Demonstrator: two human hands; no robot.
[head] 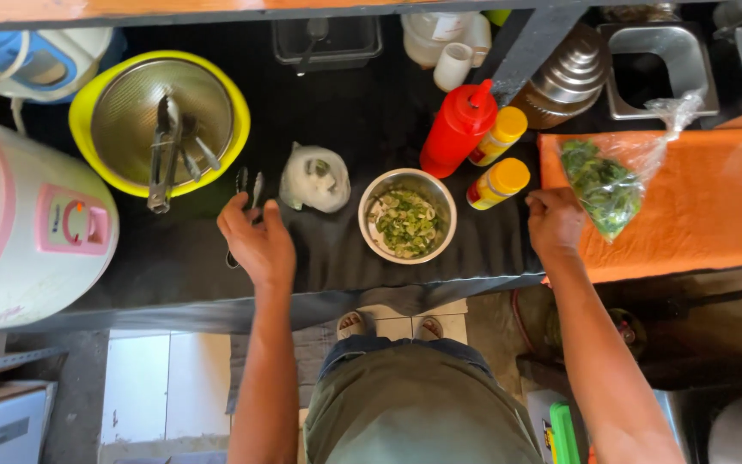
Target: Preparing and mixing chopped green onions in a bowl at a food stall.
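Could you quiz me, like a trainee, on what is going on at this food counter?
1. True or false: the steel bowl holds sliced greens.
2. What does the right hand grip?
A. a clear bag of leafy greens
B. a kettle
C. a knife
3. What does the left hand hold?

Key:
1. True.
2. A.
3. Metal tongs, beside a small knotted plastic bag.
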